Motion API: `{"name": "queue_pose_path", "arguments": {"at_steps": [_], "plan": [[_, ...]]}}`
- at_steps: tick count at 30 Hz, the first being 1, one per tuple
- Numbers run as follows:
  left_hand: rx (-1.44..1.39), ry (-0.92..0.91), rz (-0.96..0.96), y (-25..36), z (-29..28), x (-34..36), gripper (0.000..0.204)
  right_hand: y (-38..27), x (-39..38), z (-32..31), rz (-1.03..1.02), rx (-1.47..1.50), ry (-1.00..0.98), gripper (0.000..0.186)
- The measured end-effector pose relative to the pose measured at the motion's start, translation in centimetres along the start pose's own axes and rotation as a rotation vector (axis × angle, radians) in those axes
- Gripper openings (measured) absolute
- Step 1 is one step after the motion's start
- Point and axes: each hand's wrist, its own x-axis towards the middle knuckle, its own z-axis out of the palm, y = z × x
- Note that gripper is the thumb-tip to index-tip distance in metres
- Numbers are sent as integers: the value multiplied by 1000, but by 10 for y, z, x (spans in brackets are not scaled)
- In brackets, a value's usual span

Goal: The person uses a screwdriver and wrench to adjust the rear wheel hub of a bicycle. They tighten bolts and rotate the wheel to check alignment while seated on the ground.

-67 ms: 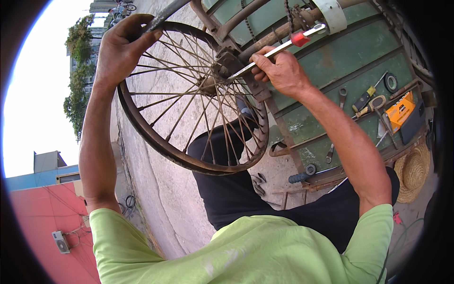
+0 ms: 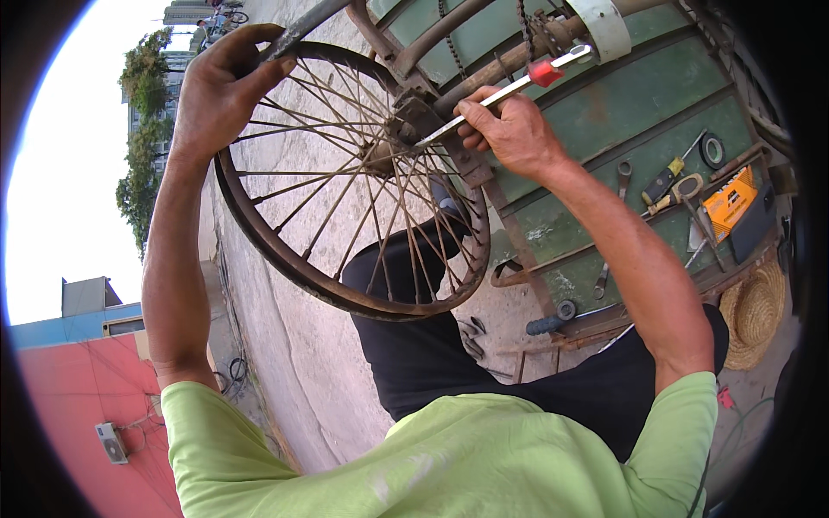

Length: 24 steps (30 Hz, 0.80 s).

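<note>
Both arms up: left hand [image 2: 220,86] grips wheel rim [image 2: 285,259], right hand [image 2: 509,129] holds tool [image 2: 509,89].

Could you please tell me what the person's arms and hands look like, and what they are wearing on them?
Both forearms are bare; the left hand and right hand have no gloves, rings or watch. Short lime-green T-shirt sleeves end above the elbows. The fingers look smudged with grime.

The left hand [image 2: 220,91] covers the top of the rusty wheel rim [image 2: 285,259]. The hub [image 2: 384,155] is partly hidden behind spokes and frame. The right hand [image 2: 509,129] hides the middle of the wrench [image 2: 518,86] (its working end cannot be made out). Tools on the green panel [image 2: 604,129] are too small to identify.
</note>
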Motion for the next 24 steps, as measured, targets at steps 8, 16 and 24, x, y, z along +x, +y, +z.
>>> {"name": "queue_pose_path", "arguments": {"at_steps": [8, 16, 24], "plan": [[-75, -319, 280, 86, -24, 43, 45, -5, -2, 0, -1, 4, 5, 33], [217, -628, 138, 225, -35, 83, 37, -5, -4, 1, -31, -1, 13, 32], [-242, -362, 39, 172, -38, 45, 39, -5, -2, 4, -37, -23, 31, 28]]}}
